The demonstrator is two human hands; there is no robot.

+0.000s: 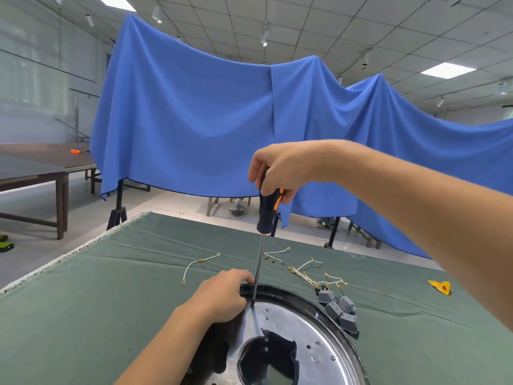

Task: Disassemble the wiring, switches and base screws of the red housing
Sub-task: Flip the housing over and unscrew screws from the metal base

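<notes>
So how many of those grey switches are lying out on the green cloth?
4 grey switches, clustered on the green cloth just right of the round metal base: one farthest back with wires attached, two in the middle, one nearest. More could be hidden in the pile.

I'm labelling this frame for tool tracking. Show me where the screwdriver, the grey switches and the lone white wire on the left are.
screwdriver [267, 209]: head view, on the black handle.
grey switches [339, 307]: head view, middle of the cluster.
white wire [194, 266]: head view, on its curved middle.
</notes>
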